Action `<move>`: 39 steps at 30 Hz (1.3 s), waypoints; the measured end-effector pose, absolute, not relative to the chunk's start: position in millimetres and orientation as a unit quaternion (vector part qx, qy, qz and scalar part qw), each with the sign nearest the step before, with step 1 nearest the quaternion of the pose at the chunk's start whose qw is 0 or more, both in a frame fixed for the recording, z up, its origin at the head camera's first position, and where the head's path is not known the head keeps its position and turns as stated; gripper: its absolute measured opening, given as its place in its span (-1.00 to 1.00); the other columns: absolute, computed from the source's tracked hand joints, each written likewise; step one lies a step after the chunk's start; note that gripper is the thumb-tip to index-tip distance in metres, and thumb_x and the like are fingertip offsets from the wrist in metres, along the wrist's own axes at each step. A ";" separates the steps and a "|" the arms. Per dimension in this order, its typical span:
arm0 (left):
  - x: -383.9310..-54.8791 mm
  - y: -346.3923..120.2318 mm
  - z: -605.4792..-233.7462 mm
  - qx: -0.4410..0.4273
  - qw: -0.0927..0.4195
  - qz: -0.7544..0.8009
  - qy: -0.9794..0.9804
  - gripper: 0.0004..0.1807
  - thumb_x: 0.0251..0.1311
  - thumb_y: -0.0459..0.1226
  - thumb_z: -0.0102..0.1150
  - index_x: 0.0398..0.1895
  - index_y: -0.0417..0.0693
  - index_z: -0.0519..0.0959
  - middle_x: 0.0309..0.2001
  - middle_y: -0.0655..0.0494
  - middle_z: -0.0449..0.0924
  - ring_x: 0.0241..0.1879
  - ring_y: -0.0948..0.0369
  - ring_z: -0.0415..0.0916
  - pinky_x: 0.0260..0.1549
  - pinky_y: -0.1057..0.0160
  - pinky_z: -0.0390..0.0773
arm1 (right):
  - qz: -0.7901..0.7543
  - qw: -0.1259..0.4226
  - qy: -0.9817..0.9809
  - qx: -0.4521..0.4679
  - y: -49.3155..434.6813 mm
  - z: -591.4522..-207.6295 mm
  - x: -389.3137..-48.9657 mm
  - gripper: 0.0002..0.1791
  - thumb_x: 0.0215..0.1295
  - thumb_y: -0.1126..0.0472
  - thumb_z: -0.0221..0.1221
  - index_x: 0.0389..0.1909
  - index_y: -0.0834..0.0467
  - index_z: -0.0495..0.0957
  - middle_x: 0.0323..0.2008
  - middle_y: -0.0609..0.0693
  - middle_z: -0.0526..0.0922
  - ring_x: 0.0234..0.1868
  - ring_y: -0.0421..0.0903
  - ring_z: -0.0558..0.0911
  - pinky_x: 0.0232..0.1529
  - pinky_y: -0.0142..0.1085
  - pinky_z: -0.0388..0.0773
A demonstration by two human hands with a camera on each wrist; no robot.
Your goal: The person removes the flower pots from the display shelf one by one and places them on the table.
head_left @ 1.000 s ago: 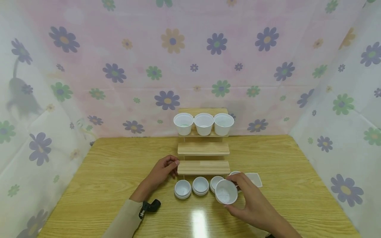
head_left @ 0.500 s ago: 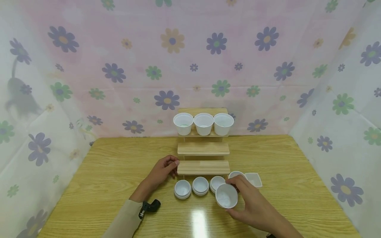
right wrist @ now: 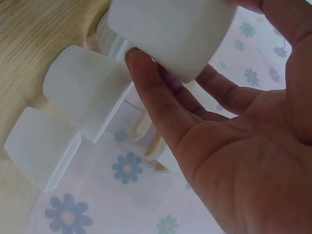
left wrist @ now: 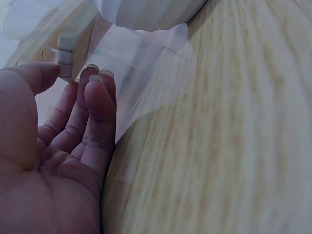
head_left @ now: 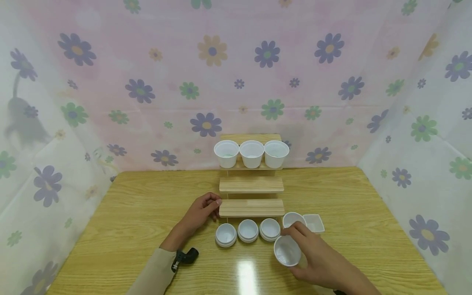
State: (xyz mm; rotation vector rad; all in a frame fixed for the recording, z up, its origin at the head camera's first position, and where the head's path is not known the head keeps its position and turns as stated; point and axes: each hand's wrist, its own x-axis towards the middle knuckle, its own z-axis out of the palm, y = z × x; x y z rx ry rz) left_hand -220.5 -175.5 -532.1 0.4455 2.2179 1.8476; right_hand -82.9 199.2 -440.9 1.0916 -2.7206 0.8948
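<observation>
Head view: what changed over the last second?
The held round white cup moved rightward and toward the person with the right grip. Nothing was newly taken or released. Left grip stayed at the pale wooden tiered stand; three tapered white cups stayed on it.

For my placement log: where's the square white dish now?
In the head view, the square white dish is on the table, right of the wooden shelf stand, beside a round white cup, beyond the right hand.

The left grip is half-curled, the right grip pinching.
</observation>
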 end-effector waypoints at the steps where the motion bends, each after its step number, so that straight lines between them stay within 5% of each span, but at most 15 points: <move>1: -220.4 -175.5 -532.1 0.151 0.110 0.629 0.755 -0.66 0.65 -0.15 0.07 0.15 -0.28 0.54 -0.31 -0.08 0.62 -0.37 0.08 0.62 -0.34 0.15 0.73 | 0.290 0.034 -0.887 0.358 199.8 -440.7 -83.0 -0.15 -0.13 0.34 0.60 0.26 0.08 0.47 0.12 -0.15 0.49 -0.06 -0.20 0.60 -0.12 -0.33 0.65; 39: -220.8 -175.0 -533.7 0.149 0.110 0.631 0.753 -0.67 0.65 -0.15 0.09 0.13 -0.28 0.54 -0.32 -0.08 0.62 -0.37 0.09 0.62 -0.34 0.17 0.73 | 0.261 -0.007 -0.895 0.361 193.6 -455.8 -83.0 -0.18 0.02 0.10 0.67 0.26 0.10 0.46 0.09 -0.15 0.49 -0.02 -0.20 0.60 -0.04 -0.25 0.68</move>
